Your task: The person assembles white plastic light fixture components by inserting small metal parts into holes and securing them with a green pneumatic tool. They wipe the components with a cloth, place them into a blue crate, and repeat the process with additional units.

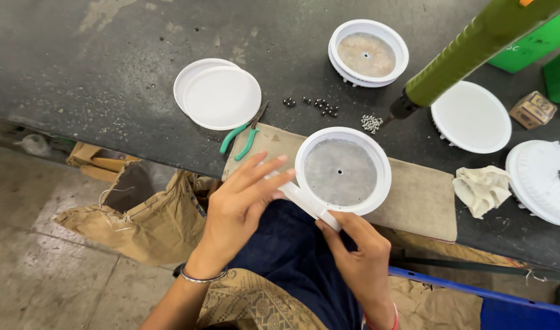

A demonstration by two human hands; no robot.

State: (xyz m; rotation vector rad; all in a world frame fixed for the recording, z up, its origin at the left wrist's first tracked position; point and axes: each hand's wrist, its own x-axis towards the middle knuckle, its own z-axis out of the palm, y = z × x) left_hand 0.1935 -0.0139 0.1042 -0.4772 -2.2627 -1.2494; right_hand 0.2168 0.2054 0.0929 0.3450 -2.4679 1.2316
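**Two hands hold a round white housing over a padded counter edge**

The left hand lies with its fingers stretched long and close together, pressing a white strip against the side of a round white housing. The right hand pinches the lower end of that strip at the housing's rim, thumb and forefinger closed on it. The housing sits tilted, its open face up, showing a grey disc with a small centre hole. It hovers over a tan pad at the near edge of the dark counter.

The step in hand looks like fitting the strip around the housing wall; going on would call for steady pressure along the curve.

Just beyond lie green-handled pliers, loose dark balls and a small heap of screws. A green tool hangs close above right. Flat white lids and more housings sit farther back. Open room lies left.
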